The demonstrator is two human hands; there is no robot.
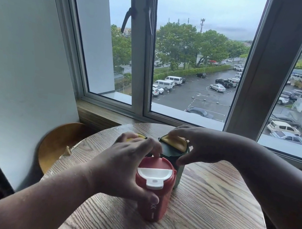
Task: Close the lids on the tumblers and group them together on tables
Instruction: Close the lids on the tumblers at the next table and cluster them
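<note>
Head view: left hand [119, 166] fingers grip red tumbler [152, 189], lid shut. Right hand [200, 145] fingers curl on green tumbler [174, 153], pressing yellow flap [174, 141]. Next: seat flap, nudge tumblers together on tabletop [210, 211].

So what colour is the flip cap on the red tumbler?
White, on the red tumbler and its flip cap, clearest in the head view.

Just one view here – a head-worn wide-angle cam, looking forward and down from close above the round wooden table [210, 211], facing the window [193, 62] straight ahead – both forearms reach in from the bottom corners.
</note>
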